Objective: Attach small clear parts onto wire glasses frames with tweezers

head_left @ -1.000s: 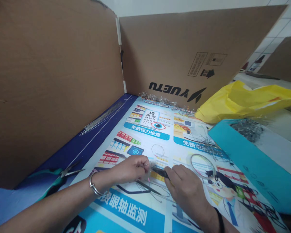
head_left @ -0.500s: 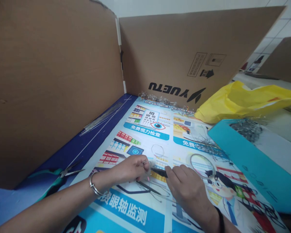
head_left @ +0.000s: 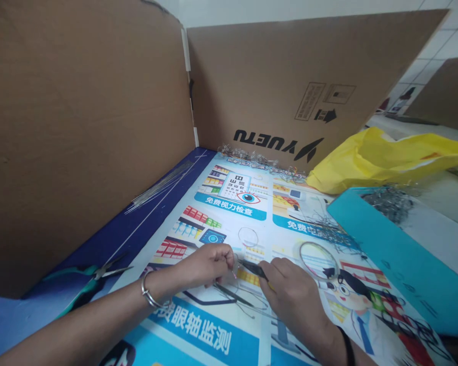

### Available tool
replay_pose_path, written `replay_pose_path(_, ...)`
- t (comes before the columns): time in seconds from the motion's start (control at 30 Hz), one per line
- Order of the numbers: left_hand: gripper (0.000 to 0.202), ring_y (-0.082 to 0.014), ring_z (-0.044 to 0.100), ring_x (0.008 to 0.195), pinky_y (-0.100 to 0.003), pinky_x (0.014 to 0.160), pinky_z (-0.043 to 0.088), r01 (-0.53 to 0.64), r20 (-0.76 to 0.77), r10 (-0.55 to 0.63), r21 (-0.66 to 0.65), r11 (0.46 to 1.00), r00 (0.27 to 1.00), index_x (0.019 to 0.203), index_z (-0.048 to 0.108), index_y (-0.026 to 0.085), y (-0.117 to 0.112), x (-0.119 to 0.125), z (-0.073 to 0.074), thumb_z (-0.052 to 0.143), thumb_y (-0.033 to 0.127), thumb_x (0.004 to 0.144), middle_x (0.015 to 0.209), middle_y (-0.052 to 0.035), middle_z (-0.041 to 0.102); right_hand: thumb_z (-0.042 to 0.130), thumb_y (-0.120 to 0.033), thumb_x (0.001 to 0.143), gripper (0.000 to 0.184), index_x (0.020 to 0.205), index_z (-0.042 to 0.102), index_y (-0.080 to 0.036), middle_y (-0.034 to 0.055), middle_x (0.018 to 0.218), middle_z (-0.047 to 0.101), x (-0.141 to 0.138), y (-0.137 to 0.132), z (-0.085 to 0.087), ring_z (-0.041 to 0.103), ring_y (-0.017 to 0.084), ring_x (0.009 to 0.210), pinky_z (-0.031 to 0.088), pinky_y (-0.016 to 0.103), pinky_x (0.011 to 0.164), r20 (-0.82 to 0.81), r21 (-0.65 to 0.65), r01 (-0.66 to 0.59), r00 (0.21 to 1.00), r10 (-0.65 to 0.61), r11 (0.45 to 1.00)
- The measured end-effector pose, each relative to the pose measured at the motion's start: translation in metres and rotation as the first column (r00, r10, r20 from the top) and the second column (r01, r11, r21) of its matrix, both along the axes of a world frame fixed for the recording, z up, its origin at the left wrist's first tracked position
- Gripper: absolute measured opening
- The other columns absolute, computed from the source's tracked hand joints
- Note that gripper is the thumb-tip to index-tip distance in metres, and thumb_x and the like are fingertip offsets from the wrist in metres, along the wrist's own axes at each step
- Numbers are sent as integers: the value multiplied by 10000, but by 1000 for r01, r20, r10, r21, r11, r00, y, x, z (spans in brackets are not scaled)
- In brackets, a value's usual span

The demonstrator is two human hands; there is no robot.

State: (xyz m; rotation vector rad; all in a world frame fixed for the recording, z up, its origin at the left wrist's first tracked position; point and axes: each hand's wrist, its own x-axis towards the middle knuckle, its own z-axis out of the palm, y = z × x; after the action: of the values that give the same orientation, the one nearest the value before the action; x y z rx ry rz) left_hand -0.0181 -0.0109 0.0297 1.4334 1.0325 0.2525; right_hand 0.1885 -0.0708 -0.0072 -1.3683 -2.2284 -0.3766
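Observation:
My right hand (head_left: 292,290) is closed around a pair of dark-jawed pliers (head_left: 252,267), a bit of yellow showing at the grip. Their tip meets a small, pale, wiry piece (head_left: 235,260) at the fingertips of my left hand (head_left: 209,263). That hand is pinched shut on this piece, whose exact kind is too small to make out. A pinkish end pokes out just below the fingers. Under both hands lie loose thin wires (head_left: 257,301) and a dark slender rod (head_left: 234,295), partly hidden by the left hand.
Teal-handled pliers (head_left: 99,273) lie open at the left. Straight wires (head_left: 158,189) rest along the cardboard wall (head_left: 91,127). A wire coil (head_left: 301,259), tangled wire (head_left: 330,234), black loops (head_left: 412,325), a teal box (head_left: 397,269) and a yellow bag (head_left: 374,157) occupy the right side.
The right hand and pliers have tilted slightly, and more of the yellow grip shows. The left hand stays nearly in place with its small piece.

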Motion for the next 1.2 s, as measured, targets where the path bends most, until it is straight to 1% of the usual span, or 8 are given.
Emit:
replay_pose_path(0.23,126,-67,411,428,-170,395,344,18,18,-18,50,999,1000,778,582,161,0,0,-5,483,205,713,557,51,493,430,-237,873,217,758,608,-190,25,674,567,2,0,-2,538,143,637,339,241,569,-103,-155,49,993,-65,987)
replay_pose_path(0.47,137,-55,384,401,-178,394,296,37,34,-40,92,995,999,748,570,160,0,-3,-11,465,245,767,576,52,498,453,-251,859,192,731,586,-199,14,672,566,3,1,-5,547,141,634,338,231,562,-142,-207,77,984,-108,975)
replay_pose_path(0.6,164,-57,343,411,-183,406,254,39,16,-41,112,993,999,775,601,154,1,-3,-12,474,258,781,551,57,478,455,-251,857,184,728,575,-200,12,681,568,3,1,-5,546,142,636,338,233,566,-154,-229,78,981,-116,970)
replay_pose_path(0.67,178,-63,352,449,-185,437,261,42,16,-45,135,990,999,780,624,153,1,-3,-13,492,272,787,566,48,500,450,-247,858,186,728,574,-198,14,682,566,3,1,-5,545,142,633,338,232,565,-158,-235,72,981,-111,969)
replay_pose_path(0.77,160,-83,443,566,-188,524,323,41,51,-51,176,984,997,760,644,157,2,-2,-13,527,263,777,684,19,583,447,-243,857,191,729,581,-196,17,674,558,3,0,-5,545,145,634,338,235,568,-153,-219,71,982,-106,973)
replay_pose_path(0.83,147,-93,476,620,-195,572,346,38,61,-50,182,983,997,752,647,159,2,-2,-14,535,252,773,734,14,605,445,-244,860,195,733,585,-194,19,674,557,3,0,-6,544,146,638,338,236,572,-152,-203,69,983,-101,977)
replay_pose_path(1.07,136,-96,479,616,-211,611,364,55,39,-65,216,975,997,713,614,159,2,-3,-12,505,210,776,694,26,572,455,-238,860,174,766,592,-185,31,697,560,3,0,-8,534,153,656,346,245,593,-147,-191,58,985,-87,980)
replay_pose_path(1.2,129,-97,469,604,-214,607,367,22,16,-26,214,977,1000,700,582,158,2,-3,-11,490,208,775,663,28,550,468,-221,858,153,778,591,-178,38,700,549,3,1,-7,510,173,680,353,269,624,-156,-137,34,986,-55,990)
